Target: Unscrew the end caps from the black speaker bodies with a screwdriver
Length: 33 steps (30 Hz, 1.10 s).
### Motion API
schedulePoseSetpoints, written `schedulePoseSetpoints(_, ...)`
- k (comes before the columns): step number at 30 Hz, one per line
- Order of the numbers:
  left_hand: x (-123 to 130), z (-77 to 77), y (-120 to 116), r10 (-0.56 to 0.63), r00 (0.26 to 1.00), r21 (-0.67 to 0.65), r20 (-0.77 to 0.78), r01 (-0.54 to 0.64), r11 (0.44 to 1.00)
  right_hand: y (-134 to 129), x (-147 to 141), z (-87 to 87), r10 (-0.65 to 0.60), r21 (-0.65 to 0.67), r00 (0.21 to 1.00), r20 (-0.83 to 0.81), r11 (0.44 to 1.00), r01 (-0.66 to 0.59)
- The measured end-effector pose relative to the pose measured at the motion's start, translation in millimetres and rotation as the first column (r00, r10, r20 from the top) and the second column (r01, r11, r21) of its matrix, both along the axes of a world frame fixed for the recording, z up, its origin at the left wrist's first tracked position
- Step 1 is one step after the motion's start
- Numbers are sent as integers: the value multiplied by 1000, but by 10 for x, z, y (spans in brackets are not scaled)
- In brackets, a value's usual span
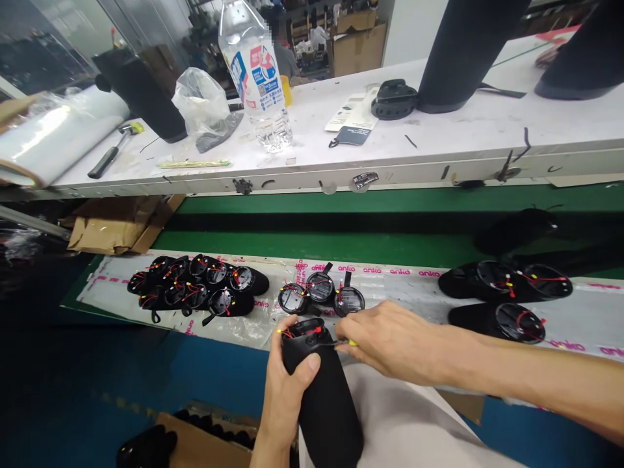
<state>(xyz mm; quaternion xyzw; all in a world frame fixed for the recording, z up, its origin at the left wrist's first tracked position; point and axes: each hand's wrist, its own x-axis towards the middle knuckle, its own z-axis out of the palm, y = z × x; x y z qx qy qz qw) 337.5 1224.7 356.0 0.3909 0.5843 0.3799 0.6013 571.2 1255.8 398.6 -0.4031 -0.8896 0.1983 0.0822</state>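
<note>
A black cloth-covered speaker tube (327, 406) slants up from my lap, its open end facing away from me. Red wires with a red plug and a yellow tip show in that opening. My left hand (287, 383) wraps round the upper part, thumb on the front. At the right side of the rim, my right hand (385, 338) is closed on a small thin tool with a yellow part (351, 342); its kind is mostly hidden by the fingers. The tool's dark thin end reaches the tube's rim. Just beyond lie several round black end caps (349, 301) with red wires.
More wired tubes (229, 302) lie grouped on the left of the plastic-covered bench (390, 286), others (519, 322) on the right. A raised white shelf (312, 146) carries a water bottle (263, 84), a hammer (114, 151) and upright black tubes. Below left stands a carton (205, 448).
</note>
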Motion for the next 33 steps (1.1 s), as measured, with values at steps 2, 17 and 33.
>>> schedulePoseSetpoints(2, -5, 41, -5, -27, 999, 32, -29, 28, 999, -14, -30, -27, 13, 25, 999, 30, 1000, -14)
schedulePoseSetpoints(17, 58, 184, -23, -55, 964, 135, -260, 93, 986, -54, -56, -169, 94, 182, 980, 175, 975, -127)
schedulePoseSetpoints(33, 105, 163, -21, -33, 954, 140, -297, 77, 987, -96, -41, -179, 100, 181, 950, 296, 971, -159)
